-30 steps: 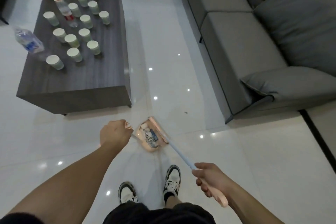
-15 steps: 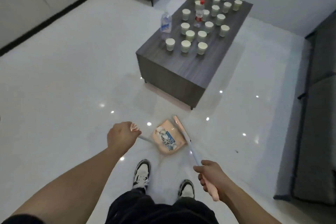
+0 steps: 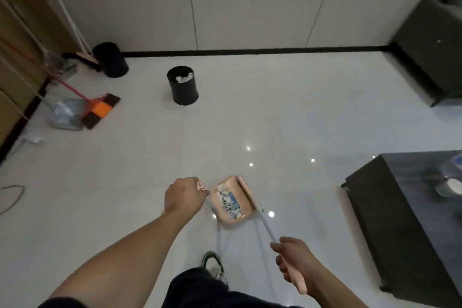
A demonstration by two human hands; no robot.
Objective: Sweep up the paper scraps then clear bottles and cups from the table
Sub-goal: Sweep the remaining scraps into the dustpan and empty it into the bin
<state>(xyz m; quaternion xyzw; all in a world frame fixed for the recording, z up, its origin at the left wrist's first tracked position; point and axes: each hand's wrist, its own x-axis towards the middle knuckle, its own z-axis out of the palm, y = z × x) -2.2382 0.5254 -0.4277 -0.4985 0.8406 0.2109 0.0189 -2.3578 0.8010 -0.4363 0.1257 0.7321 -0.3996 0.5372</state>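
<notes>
The view has swung from the table point(image 3: 410, 207) to the bin point(image 3: 183, 86). Left hand point(image 3: 183, 195) grips the dustpan point(image 3: 231, 201), scraps point(image 3: 228, 201) inside; right hand point(image 3: 295, 261) grips the broom point(image 3: 265, 225). Dumping comes next.

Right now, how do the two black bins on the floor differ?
The nearer bin stands out on the open floor; the farther bin sits against the wall by the corner. The nearer bin shows white scraps inside; the farther bin's inside looks dark, contents unclear. Both are black, round and upright.
</notes>
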